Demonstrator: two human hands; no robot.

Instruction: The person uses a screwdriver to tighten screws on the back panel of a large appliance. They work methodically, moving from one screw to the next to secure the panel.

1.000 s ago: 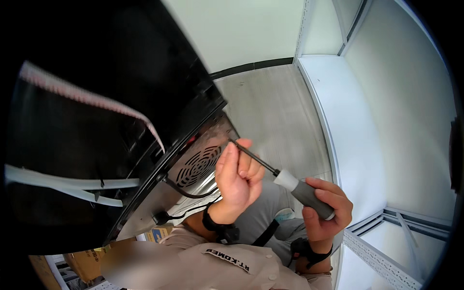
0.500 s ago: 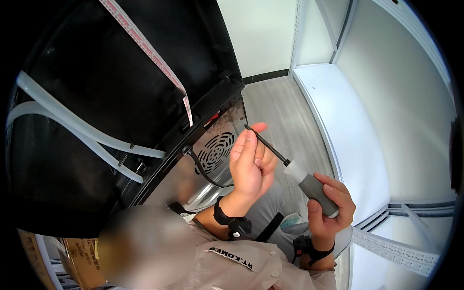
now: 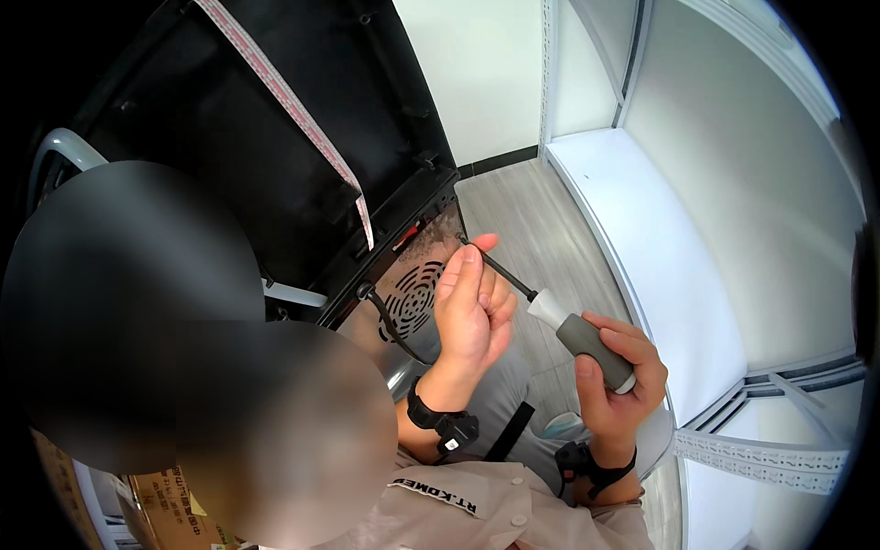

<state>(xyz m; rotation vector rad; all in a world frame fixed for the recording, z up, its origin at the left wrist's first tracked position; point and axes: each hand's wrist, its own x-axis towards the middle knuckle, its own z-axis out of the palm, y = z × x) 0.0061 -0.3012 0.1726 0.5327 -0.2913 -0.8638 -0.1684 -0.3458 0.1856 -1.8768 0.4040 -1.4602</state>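
A screwdriver (image 3: 591, 346) with a grey and white handle and a dark shaft slants up to the left in front of me. My right hand (image 3: 628, 380) is closed around its handle. Close to the tip, my left hand (image 3: 472, 316) pinches the shaft between thumb and forefinger. The tip appears right by the upper right corner of a metal panel (image 3: 362, 325) with curved vent slots; I cannot tell whether they touch. A black cable (image 3: 390, 321) comes out of the panel beside my left hand.
A large black cabinet (image 3: 367, 82) stands at left, with a red and white measuring tape (image 3: 275, 82) along it and a pale tube (image 3: 295, 294). White shelving (image 3: 642, 220) runs along the right. Cardboard boxes (image 3: 160, 509) stand at lower left. Blurred round patches cover the left side.
The screwdriver and both hands have shifted slightly, bringing the tip nearer the metal panel's corner. The view has moved a little, and larger blurred patches now cover the tubes at left.
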